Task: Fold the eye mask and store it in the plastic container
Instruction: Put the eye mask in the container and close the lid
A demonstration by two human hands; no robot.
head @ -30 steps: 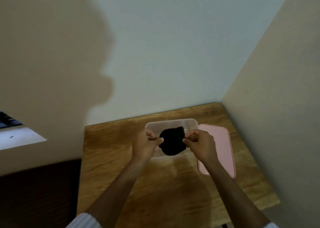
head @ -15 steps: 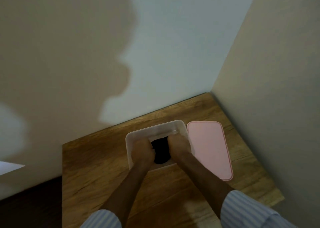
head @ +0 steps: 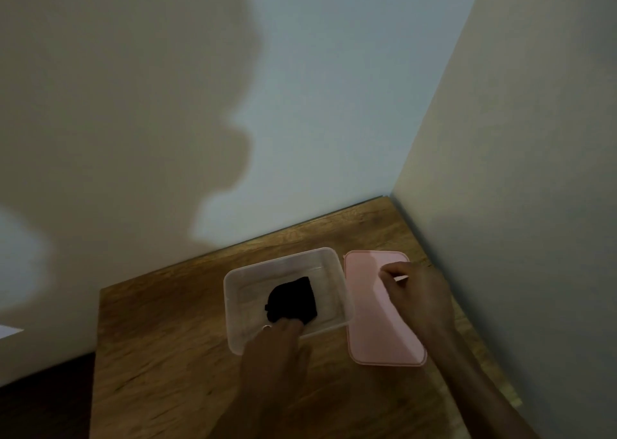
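Note:
The black eye mask [head: 293, 300] lies folded inside the clear plastic container [head: 233, 291] on the wooden table. My left hand [head: 277, 345] reaches over the container's near rim, its fingertips touching the mask's near edge. My right hand [head: 417, 293] hovers over the pink lid [head: 377, 338], which lies flat just right of the container. Its fingers are curled toward the lid's far end, and I cannot tell whether they touch it.
The wooden table [head: 160, 355] sits in a corner, with one wall behind and another wall close on the right. The table's left edge drops to a dark floor. Bare wood lies left of the container and in front of it.
Both hands lowered the mask into the container. My right hand then let go and moved right over the pink lid, while my left hand stayed at the mask's near edge.

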